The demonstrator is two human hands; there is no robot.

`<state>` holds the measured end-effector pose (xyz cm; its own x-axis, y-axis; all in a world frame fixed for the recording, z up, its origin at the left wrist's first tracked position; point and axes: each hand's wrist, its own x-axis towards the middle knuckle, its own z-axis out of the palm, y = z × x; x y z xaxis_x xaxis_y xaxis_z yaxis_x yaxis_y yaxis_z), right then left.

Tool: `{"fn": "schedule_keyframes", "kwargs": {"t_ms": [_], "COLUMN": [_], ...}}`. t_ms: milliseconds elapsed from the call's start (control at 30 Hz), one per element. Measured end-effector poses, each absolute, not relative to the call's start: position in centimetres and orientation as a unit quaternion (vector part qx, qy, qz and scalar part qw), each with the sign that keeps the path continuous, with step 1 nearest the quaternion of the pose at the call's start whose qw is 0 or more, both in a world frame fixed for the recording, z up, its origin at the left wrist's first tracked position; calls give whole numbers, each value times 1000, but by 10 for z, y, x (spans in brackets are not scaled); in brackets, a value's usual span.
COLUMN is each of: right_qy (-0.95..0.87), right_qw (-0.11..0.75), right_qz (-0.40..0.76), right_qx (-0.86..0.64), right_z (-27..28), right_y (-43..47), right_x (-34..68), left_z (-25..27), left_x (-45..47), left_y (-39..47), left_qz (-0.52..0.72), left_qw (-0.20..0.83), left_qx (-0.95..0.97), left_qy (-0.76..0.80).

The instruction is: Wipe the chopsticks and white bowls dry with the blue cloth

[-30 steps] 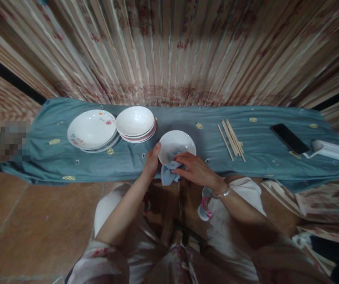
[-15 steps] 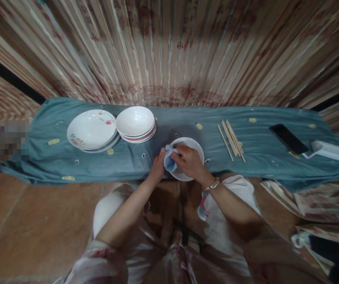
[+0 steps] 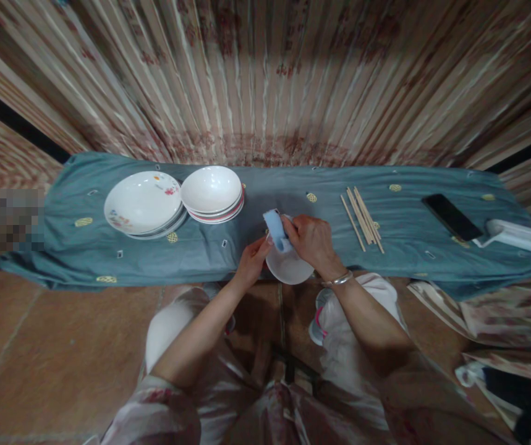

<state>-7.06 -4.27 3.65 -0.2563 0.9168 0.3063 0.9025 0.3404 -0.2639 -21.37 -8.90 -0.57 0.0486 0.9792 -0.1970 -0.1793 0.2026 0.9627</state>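
In front of me a white bowl (image 3: pixel 290 267) sits near the front edge of the cloth-covered table. My left hand (image 3: pixel 253 261) is closed on its left rim, thumb and fingertips at the edge. A light blue cloth (image 3: pixel 274 226) is pinched in my right hand (image 3: pixel 312 242), over the far part of the bowl. The cloth's upper end stands up past the rim, and its lower end reaches inside. Part of the bowl's far rim is hidden behind the cloth and my right hand.
Left of the bowl are a stack of white bowls (image 3: pixel 212 188) and a stack of flowered plates (image 3: pixel 141 203). To the right lie several wooden chopsticks (image 3: pixel 362 216), a black phone (image 3: pixel 451 217) and a white object (image 3: pixel 527 237). A patterned curtain (image 3: pixel 284 80) hangs behind the table.
My right hand has moved right and slightly up, and the cloth, bunched between both hands before, is now more spread. My left hand has shifted slightly toward me at the bowl's rim.
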Motion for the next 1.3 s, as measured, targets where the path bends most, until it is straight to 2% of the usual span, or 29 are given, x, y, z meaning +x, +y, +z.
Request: {"fn": "schedule_keyframes", "kwargs": {"t_ms": [167, 400, 700, 800, 967, 1167, 1300], "right_qy": [-784, -767, -883, -874, -866, -885, -871], "right_qw": [214, 188, 226, 204, 119, 69, 106], "right_qz": [-13, 28, 42, 23, -3, 112, 260], "right_qx": [-583, -613, -409, -440, -485, -447, -403], "right_z": [31, 33, 20, 18, 21, 23, 24], "right_y": [-36, -35, -47, -47, -49, -55, -58], "right_x": [-59, -46, -61, -61, -58, -53, -57], "left_z": [-9, -13, -19, -19, -11, -9, -9], "left_x": [-216, -220, -223, -225, -229, -232, -230], "left_y": [-89, -86, -81, -78, -77, -76, -77], "left_qz": [482, 491, 514, 518, 519, 520, 526], "left_qw": [600, 607, 604, 594, 579, 569, 564], "left_qx": [396, 358, 324, 319, 319, 331, 334], "left_qy": [501, 513, 516, 527, 542, 544, 542]}}
